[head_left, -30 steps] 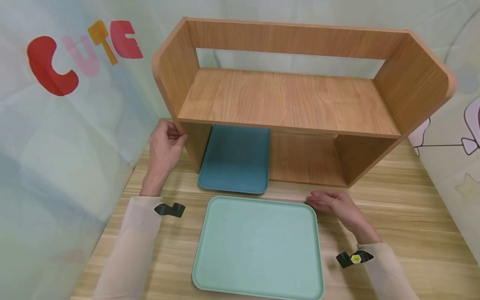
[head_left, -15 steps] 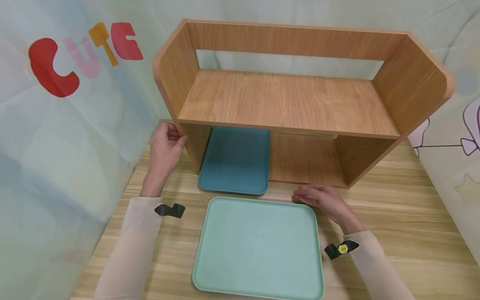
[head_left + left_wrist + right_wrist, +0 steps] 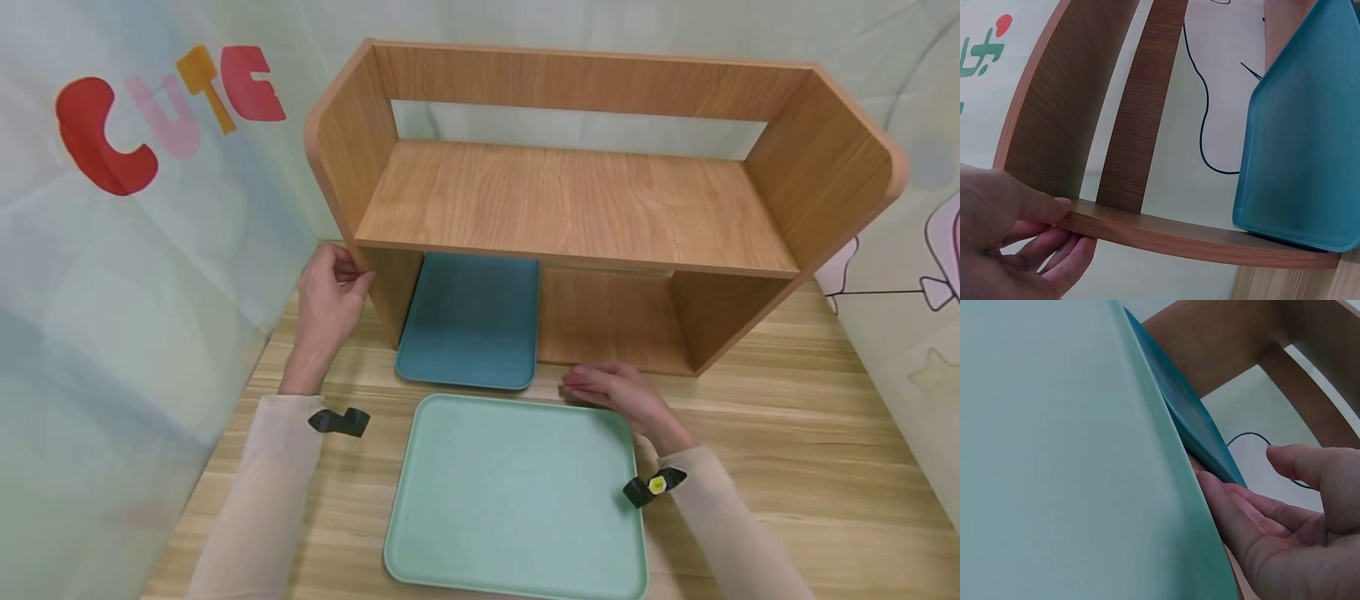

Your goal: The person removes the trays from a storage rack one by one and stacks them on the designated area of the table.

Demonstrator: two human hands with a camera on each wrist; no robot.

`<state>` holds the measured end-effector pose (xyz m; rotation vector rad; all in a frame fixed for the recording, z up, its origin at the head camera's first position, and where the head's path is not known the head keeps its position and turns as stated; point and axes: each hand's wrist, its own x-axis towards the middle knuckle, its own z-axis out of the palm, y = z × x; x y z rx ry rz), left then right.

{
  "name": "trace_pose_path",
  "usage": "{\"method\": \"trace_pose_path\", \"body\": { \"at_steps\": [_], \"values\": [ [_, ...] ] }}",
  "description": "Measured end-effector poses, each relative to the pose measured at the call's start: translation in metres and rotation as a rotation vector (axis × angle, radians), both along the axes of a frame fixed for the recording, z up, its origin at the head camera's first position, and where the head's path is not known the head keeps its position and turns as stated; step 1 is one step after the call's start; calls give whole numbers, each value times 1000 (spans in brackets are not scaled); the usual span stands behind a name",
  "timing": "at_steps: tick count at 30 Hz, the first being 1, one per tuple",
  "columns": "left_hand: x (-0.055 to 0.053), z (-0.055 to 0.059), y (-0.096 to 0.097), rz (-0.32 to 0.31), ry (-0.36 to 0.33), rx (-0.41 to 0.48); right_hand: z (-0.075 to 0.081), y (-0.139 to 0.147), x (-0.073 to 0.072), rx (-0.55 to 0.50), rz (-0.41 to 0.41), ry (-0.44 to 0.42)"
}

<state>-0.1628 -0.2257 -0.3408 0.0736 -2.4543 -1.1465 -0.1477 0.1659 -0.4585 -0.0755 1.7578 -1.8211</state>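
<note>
My left hand [image 3: 330, 296] pinches the front edge of the left side panel of a wooden desktop shelf [image 3: 570, 200], thumb on the inner side and fingers outside, as the left wrist view [image 3: 1029, 231] shows. A blue tray [image 3: 472, 325] lies lengthwise in the shelf's lower left part, its front end sticking out past the base. My right hand [image 3: 618, 396] is at the far right edge of a light green tray [image 3: 513, 496], fingers loosely extended and thumb apart. In the right wrist view its fingertips are close to the green tray's rim; contact is unclear.
The wood-grain table [image 3: 810, 467] carries everything. A printed cloth backdrop [image 3: 172, 333] hangs at the left and behind the shelf. The lower right part of the shelf shows a bare base board [image 3: 611, 317].
My right hand has slid left along the far edge of the green tray, towards the blue tray. The left hand, the shelf and both trays have stayed put.
</note>
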Motion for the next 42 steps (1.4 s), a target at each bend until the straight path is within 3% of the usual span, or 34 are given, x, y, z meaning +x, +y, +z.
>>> {"method": "trace_pose_path", "body": {
  "at_steps": [24, 35, 42],
  "values": [
    [0, -1, -2, 3, -2, -7, -11, -41, -15, -53, 0, -4],
    [0, 1, 0, -1, 4, -12, -14, -56, -20, -50, -33, -46],
    [0, 0, 0, 1, 1, -13, -13, -59, -23, 7, -48, -83]
  ]
}}
